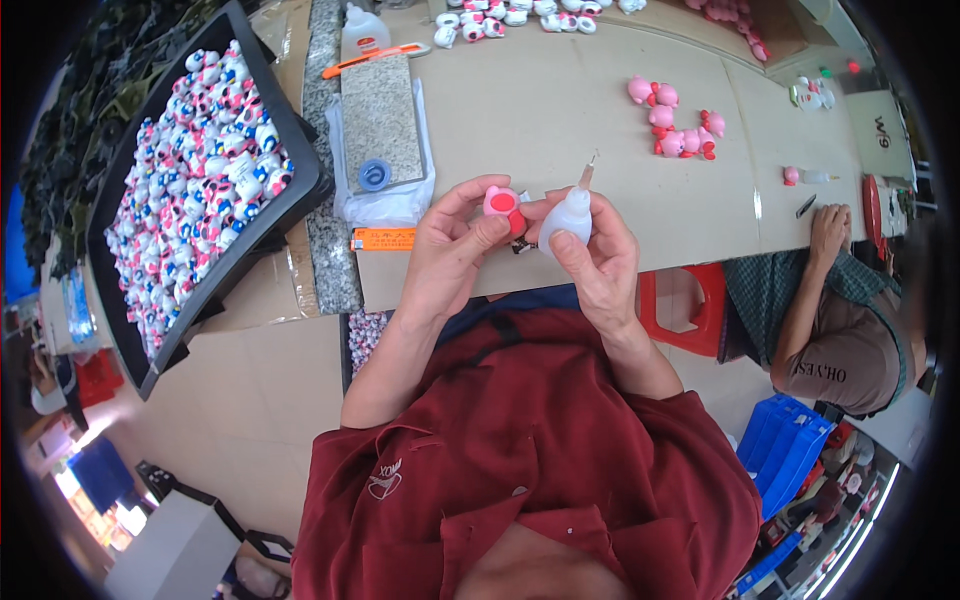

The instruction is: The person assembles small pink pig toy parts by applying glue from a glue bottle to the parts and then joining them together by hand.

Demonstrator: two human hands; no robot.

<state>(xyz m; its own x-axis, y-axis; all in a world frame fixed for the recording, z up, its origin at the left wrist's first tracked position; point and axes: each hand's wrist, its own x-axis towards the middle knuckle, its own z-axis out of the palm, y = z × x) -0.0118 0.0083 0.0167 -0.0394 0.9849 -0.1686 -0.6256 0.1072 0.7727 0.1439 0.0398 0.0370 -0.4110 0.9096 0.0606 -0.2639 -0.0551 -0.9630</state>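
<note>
Between the thumb and fingers of my left hand (455,240) is a small pink and red toy figure (502,204). My right hand (600,250) is wrapped round a white squeeze bottle (568,220) with a thin needle tip pointing up and away. The fingertips of my right hand reach close to the figure; whether they touch it I cannot tell. Farther right on the table, several similar pink figures (682,143) lie in a loose cluster. Left of my hands, a round blue cap (375,174) rests on a grey speckled stone slab (378,120).
A black tray (262,95) heaped with white, pink and blue figures stands at left. An orange cutter (375,60) and a clear bottle (364,32) are at the slab's far end. More white figures (515,14) lie at the back. A co-worker (840,320) sits at right near a red stool (685,310).
</note>
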